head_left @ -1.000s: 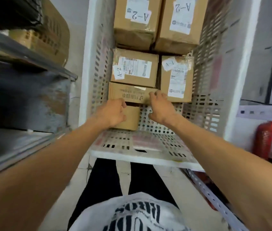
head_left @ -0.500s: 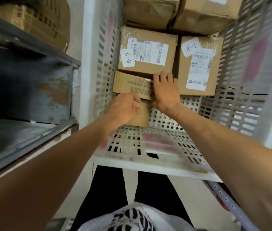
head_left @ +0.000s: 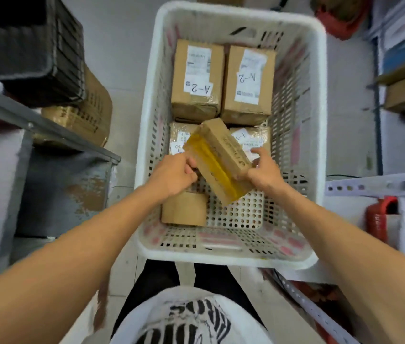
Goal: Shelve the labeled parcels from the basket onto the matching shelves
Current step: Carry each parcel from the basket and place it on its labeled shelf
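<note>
Parcel with yellow tape [head_left: 217,161]: held tilted over the white basket [head_left: 221,256], clear of its floor. Left hand [head_left: 171,173] grips the near-left end, fingers curled. Right hand [head_left: 263,170] clasps the right edge. Partly hidden beneath it: near A-2 parcel [head_left: 178,139] and A-1 parcel [head_left: 254,140]. Far end, side by side: left A-2 parcel [head_left: 197,78], right A-2 parcel [head_left: 248,80]. Small plain box [head_left: 184,209] lies under the left wrist.

Arms outstretched, left hand [head_left: 171,175] and right hand [head_left: 263,172] grip one parcel [head_left: 217,158].
</note>
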